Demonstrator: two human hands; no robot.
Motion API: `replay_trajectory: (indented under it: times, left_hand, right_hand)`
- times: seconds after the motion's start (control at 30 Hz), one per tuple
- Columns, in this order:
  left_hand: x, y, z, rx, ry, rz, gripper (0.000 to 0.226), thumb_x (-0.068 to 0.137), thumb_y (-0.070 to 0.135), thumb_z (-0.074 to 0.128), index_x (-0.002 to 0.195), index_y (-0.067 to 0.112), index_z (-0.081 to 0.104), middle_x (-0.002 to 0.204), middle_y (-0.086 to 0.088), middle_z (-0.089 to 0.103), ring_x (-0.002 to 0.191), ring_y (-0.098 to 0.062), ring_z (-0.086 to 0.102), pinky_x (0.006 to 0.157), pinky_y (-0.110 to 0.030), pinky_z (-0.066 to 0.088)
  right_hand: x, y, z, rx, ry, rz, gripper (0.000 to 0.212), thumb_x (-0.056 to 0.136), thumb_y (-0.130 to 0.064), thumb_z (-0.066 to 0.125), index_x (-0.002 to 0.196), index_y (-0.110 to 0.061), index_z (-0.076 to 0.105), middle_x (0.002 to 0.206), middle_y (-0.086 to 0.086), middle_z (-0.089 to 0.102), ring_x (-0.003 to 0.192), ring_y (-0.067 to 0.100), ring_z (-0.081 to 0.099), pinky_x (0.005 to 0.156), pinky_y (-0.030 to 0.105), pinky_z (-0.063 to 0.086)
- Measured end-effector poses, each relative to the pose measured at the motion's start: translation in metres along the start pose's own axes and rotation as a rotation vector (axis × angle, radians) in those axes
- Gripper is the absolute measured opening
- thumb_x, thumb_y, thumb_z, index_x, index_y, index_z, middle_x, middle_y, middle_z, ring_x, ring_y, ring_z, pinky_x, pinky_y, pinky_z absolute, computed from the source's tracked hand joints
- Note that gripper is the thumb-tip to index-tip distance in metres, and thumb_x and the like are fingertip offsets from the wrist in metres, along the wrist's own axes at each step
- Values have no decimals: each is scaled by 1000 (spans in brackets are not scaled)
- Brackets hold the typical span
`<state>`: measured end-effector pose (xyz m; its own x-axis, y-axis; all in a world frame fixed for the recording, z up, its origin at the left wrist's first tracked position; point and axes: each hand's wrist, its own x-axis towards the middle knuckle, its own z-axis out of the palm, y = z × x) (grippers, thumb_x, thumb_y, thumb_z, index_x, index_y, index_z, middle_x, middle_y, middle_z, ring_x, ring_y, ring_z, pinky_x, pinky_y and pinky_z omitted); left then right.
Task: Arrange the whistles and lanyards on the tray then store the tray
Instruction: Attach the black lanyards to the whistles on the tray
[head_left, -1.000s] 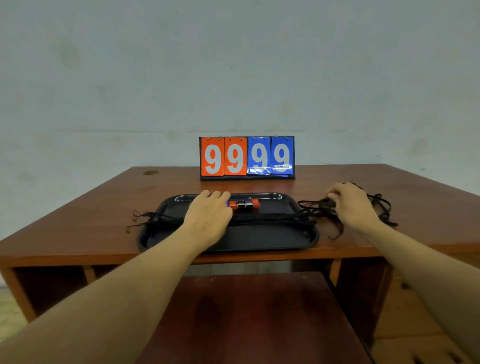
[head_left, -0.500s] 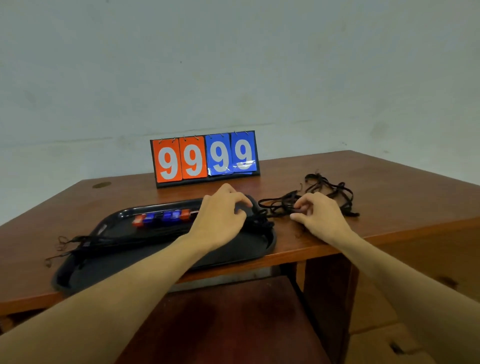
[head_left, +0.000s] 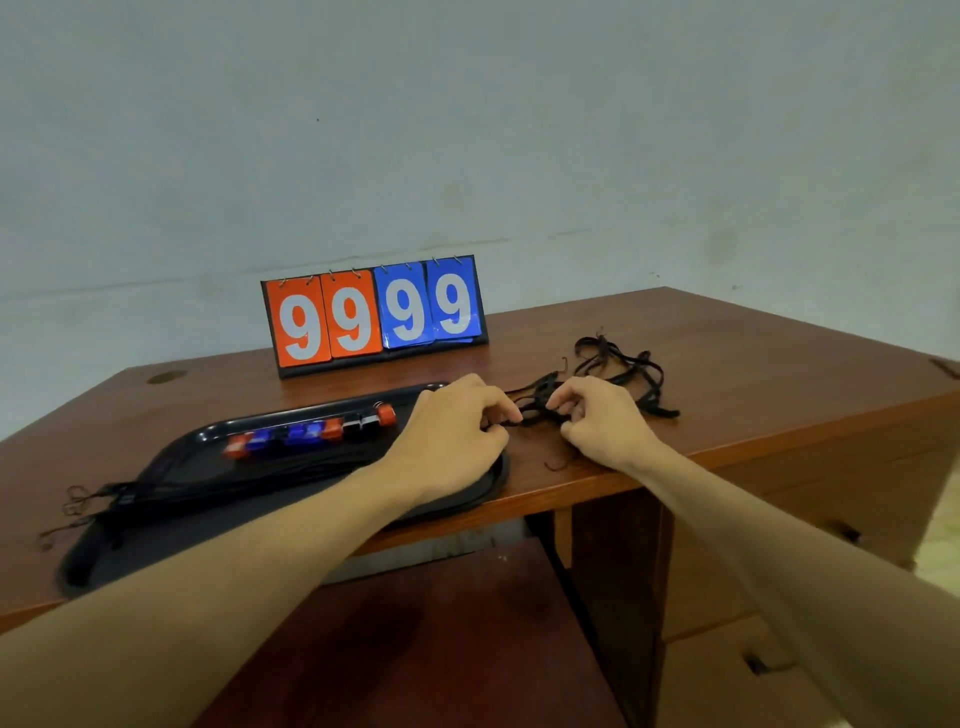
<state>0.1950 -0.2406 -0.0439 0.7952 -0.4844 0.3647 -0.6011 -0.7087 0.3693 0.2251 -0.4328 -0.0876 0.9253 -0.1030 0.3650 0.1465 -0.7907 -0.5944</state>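
A black tray (head_left: 156, 535) lies at the desk's front edge. Along its far side runs a row of several orange, blue and black whistles (head_left: 311, 434). A bundle of black lanyards (head_left: 171, 486) stretches across the tray, its clips spilling over the left rim. A tangled pile of black lanyards (head_left: 623, 371) lies on the desk to the right of the tray. My left hand (head_left: 457, 431) rests over the tray's right end and pinches a strand of that pile. My right hand (head_left: 597, 415) pinches the same tangle just to the right.
An orange and blue flip scoreboard (head_left: 376, 314) reading 99 99 stands behind the tray. The brown wooden desk (head_left: 753, 364) has a cable hole (head_left: 166, 376) at the back left. A lower shelf (head_left: 441, 639) sits under the desktop, with drawers (head_left: 769, 660) at the right.
The view has swung to the right. My left hand moved from the whistles to the tray's right end, and both hands closed on the tangled lanyards beside the tray.
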Motion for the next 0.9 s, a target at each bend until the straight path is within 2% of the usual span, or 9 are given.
replay_trajectory:
  times: [0.1, 0.17, 0.23, 0.37, 0.53, 0.63, 0.73, 0.83, 0.9]
  left_hand:
    - [1, 4, -11, 3, -17, 2, 20, 91, 18, 54, 103, 29, 66, 104, 9, 56, 101, -6, 54, 101, -35, 41]
    - [4, 8, -19, -4, -15, -2, 21, 92, 18, 53, 106, 27, 65, 109, 8, 57, 103, -5, 53, 92, -21, 40]
    - [7, 13, -26, -19, -5, -10, 22, 93, 18, 52, 109, 25, 65, 113, 10, 57, 103, -2, 51, 83, -13, 35]
    - [12, 28, -40, -170, 13, -44, 23, 95, 31, 48, 111, 26, 64, 106, 13, 58, 101, -2, 52, 87, -19, 36]
    - [20, 39, -65, -297, 74, -67, 25, 93, 38, 52, 113, 25, 58, 102, 9, 61, 96, -5, 56, 81, -16, 40]
    - [23, 47, -80, -385, 123, -36, 30, 86, 22, 64, 114, 28, 56, 96, 5, 63, 88, -8, 60, 65, -9, 43]
    - [27, 55, -96, -471, 132, -48, 34, 86, 12, 62, 116, 28, 59, 91, 3, 65, 76, -6, 63, 57, -9, 43]
    - [29, 56, -104, -448, 104, -166, 28, 88, 34, 61, 114, 22, 59, 100, 0, 65, 81, -10, 65, 63, -21, 42]
    - [29, 55, -102, -388, 62, -204, 30, 86, 42, 62, 105, 19, 62, 100, -1, 66, 76, -11, 66, 60, -22, 40]
  right_hand:
    - [1, 1, -10, 116, 40, 112, 22, 80, -2, 69, 97, -16, 70, 89, -4, 63, 78, 2, 56, 71, 12, 45]
    - [2, -1, -20, 359, 137, 237, 20, 80, 1, 67, 92, -14, 72, 91, 0, 67, 86, 10, 61, 79, 22, 51]
    - [4, -6, -33, 679, 224, 347, 21, 81, 6, 63, 86, -12, 72, 93, 5, 70, 88, 17, 63, 73, 25, 51]
    - [9, -33, -66, 1156, 267, 318, 22, 83, 14, 54, 89, 0, 70, 93, 17, 69, 74, 19, 67, 65, 20, 56]
    - [4, -64, -90, 1198, 122, 187, 31, 87, 17, 46, 106, 1, 65, 106, 17, 69, 98, 21, 68, 81, 24, 57]
    - [0, -74, -98, 1299, -25, 158, 41, 87, 18, 36, 118, 1, 56, 109, 17, 67, 99, 24, 69, 86, 32, 57]
    - [-6, -83, -102, 1336, -135, 130, 47, 85, 19, 28, 124, 2, 49, 113, 21, 65, 102, 29, 68, 87, 37, 57]
    - [-13, -92, -105, 1304, -155, 93, 52, 84, 18, 25, 128, 1, 47, 117, 24, 63, 106, 30, 66, 89, 39, 56]
    - [-16, -96, -106, 1290, -149, 74, 52, 85, 17, 25, 129, 0, 47, 119, 24, 63, 106, 30, 67, 91, 39, 55]
